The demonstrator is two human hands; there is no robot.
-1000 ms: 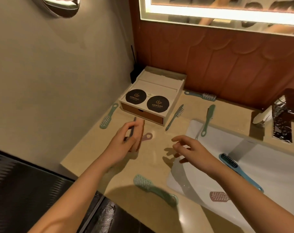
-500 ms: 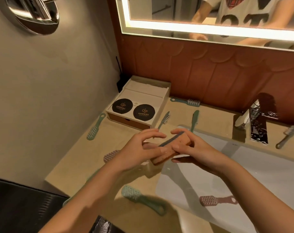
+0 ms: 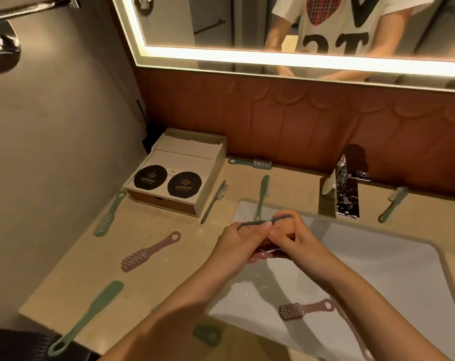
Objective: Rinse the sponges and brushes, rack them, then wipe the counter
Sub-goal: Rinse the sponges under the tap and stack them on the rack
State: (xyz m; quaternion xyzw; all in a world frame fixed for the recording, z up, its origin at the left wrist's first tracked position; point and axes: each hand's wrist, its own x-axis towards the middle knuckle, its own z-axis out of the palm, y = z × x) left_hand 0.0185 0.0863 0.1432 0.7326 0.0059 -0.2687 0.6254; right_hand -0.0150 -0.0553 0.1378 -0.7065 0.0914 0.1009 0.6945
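Note:
My left hand (image 3: 238,241) and my right hand (image 3: 290,234) together grip an orange sponge with a dark scouring layer (image 3: 255,224) over the left end of the white sink (image 3: 403,269). A pink brush (image 3: 305,308) lies in the sink basin. On the beige counter (image 3: 153,230) lie a pink brush (image 3: 149,252) and several green brushes, one (image 3: 109,213) by the wall, one (image 3: 87,316) at the front edge, one (image 3: 214,200) beside the box. The sponge is mostly hidden by my fingers.
A white and wood box with two black round lids (image 3: 178,174) stands at the back left. A chrome tap (image 3: 347,188) rises behind the sink. More green brushes lie at the back (image 3: 251,162), over the sink rim (image 3: 262,194) and right of the tap (image 3: 393,204).
Both hands carried the sponge from the counter rightward, over the sink's left end, and closed tighter around it. The view tilted up, showing more mirror.

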